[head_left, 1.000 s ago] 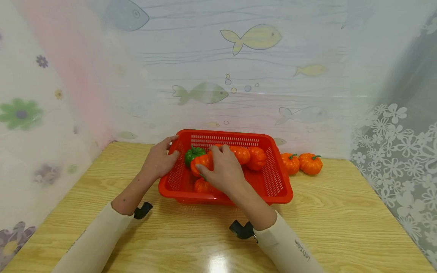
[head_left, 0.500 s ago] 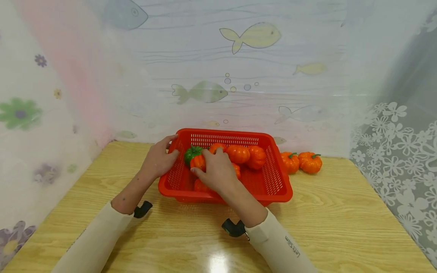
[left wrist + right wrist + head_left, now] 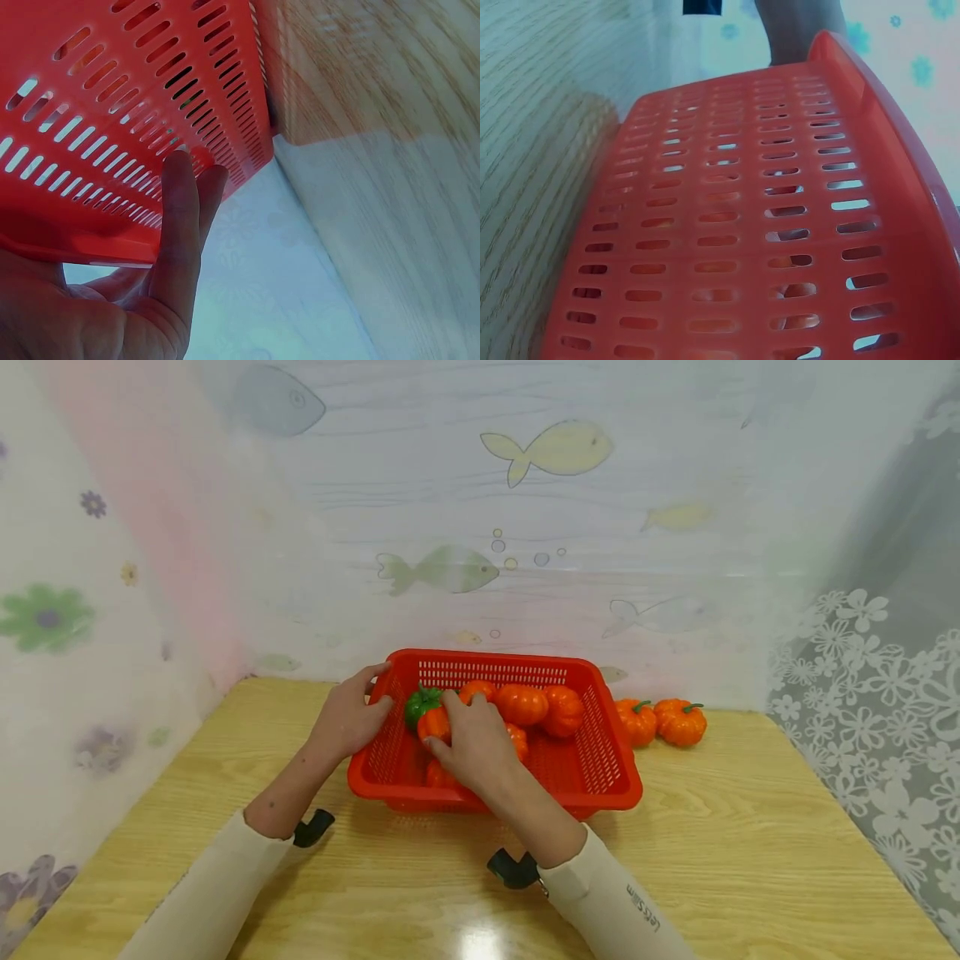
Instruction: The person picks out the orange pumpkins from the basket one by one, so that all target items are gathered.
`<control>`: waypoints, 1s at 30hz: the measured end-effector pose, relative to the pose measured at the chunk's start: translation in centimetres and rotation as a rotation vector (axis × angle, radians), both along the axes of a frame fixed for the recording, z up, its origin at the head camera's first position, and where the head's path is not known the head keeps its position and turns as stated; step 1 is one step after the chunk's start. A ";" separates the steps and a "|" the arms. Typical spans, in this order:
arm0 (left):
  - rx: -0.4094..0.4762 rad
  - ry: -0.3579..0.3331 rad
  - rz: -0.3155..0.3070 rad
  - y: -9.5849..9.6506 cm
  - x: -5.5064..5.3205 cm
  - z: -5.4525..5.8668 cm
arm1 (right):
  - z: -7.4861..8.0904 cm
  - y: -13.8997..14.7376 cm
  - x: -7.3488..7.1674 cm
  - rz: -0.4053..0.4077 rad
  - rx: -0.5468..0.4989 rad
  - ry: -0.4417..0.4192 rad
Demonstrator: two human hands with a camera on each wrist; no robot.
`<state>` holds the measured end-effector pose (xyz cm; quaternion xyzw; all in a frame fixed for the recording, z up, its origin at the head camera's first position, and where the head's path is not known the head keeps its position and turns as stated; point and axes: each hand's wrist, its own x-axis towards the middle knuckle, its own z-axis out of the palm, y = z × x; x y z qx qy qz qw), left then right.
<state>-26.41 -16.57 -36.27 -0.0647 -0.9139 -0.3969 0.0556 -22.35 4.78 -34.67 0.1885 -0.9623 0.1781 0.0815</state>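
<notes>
A red plastic basket [image 3: 611, 797] with slotted walls stands on the wooden table. My left hand [image 3: 348, 714] holds its left rim; in the left wrist view, fingers [image 3: 180, 217] lie along the outside of the slotted wall. Inside the basket, my right hand [image 3: 476, 743] grips a small orange pumpkin [image 3: 433, 725], partly covered by the fingers. Right beside that pumpkin sits a green bell pepper [image 3: 422, 706]. Several more orange pumpkins [image 3: 522, 704] lie toward the back and under my right hand. The basket's wall [image 3: 727, 225] hides the right hand in the right wrist view.
Two orange pumpkins with green stems [image 3: 680, 722] rest on the table [image 3: 750, 843] just right of the basket. Behind the table hangs a pale curtain [image 3: 450, 485] printed with fish. A flowered curtain is on each side.
My right hand has shifted slightly left and toward me with the pumpkin, uncovering more of the pumpkins behind it. The left hand has stayed at the rim.
</notes>
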 end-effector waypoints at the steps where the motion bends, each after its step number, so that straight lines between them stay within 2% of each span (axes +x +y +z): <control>1: 0.003 -0.001 0.001 0.0 0.0 0.0 | 0.0 0.0 0.0 0.000 -0.007 -0.001; 10: 0.007 -0.009 0.003 0.1 0.1 0.0 | 0.4 0.2 0.6 0.016 -0.063 0.030; 30: 0.036 -0.021 0.005 0.0 0.1 -0.2 | 0.3 1.5 1.6 0.123 -0.245 0.189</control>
